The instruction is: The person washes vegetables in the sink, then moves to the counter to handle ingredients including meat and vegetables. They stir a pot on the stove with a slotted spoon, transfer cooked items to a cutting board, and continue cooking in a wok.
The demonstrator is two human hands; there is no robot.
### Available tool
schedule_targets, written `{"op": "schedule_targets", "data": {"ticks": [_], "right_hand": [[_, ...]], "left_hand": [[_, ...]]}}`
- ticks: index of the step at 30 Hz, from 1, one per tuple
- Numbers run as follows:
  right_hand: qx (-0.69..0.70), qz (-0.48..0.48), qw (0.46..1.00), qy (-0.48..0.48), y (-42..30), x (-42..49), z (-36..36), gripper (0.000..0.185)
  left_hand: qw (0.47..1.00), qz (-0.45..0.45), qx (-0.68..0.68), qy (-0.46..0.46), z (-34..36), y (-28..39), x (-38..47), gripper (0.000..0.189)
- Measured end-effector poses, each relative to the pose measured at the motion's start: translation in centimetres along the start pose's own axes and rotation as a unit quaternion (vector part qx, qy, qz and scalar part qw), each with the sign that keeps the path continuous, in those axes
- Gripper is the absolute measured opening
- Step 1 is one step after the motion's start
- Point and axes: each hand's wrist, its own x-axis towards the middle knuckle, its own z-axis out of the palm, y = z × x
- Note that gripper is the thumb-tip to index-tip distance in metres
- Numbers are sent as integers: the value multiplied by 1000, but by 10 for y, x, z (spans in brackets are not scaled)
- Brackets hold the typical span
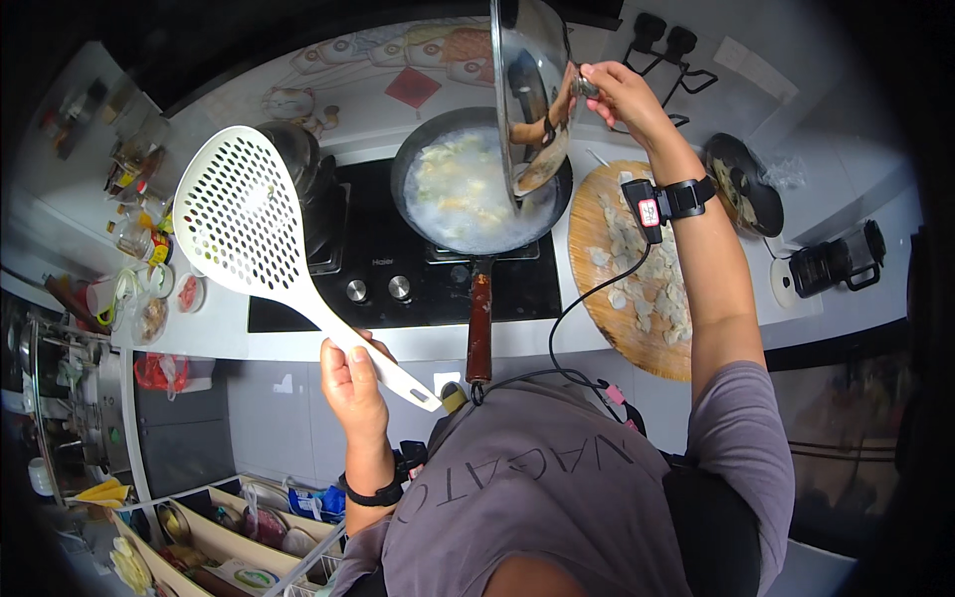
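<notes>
My left hand (356, 380) grips the handle of a large white slotted skimmer (242, 213), raised to the left of the wok. With my right hand (623, 101) I hold a shiny pot lid (533, 89) by its knob, tilted on edge over the wok's right side. Below it, the dark wok (481, 239) stands on the black gas hob (373, 298), its brown handle towards me. Cloudy, steaming liquid (462, 186) with pale food pieces fills it. Right of the hob, a round wooden board (597, 276) bears many flat pale pieces that look like dough or dumplings.
A dark lidded pot (295, 164) stands at the hob's left. Small bowls (190, 292) and bottles (138, 239) line the left counter. At right are a dark pan (746, 183) and a black appliance (835, 261). An open drawer (231, 522) lies lower left; a cable hangs from my right wrist.
</notes>
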Motion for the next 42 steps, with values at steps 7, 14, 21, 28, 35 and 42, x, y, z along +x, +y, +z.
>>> {"op": "schedule_targets", "data": {"ticks": [7, 14, 21, 28, 35, 42], "right_hand": [[-68, 38, 996, 36, -5, -6, 14, 36], [74, 34, 995, 61, 25, -29, -5, 37], [188, 45, 975, 111, 54, -56, -41, 29], [457, -43, 851, 257, 48, -69, -135, 31], [414, -129, 833, 343, 10, 5, -215, 29], [341, -92, 850, 391, 27, 72, -232, 29]], "left_hand": [[999, -22, 11, 24, -7, -7, -1, 17], [1000, -13, -2, -16, -2, -7, 3, 15], [998, -18, 53, -33, 15, -2, 6, 14], [995, -22, 76, -65, 34, 7, 3, 15], [989, -78, 73, -102, 59, 15, 0, 16], [961, -224, -45, -157, 75, 17, -2, 14]]}}
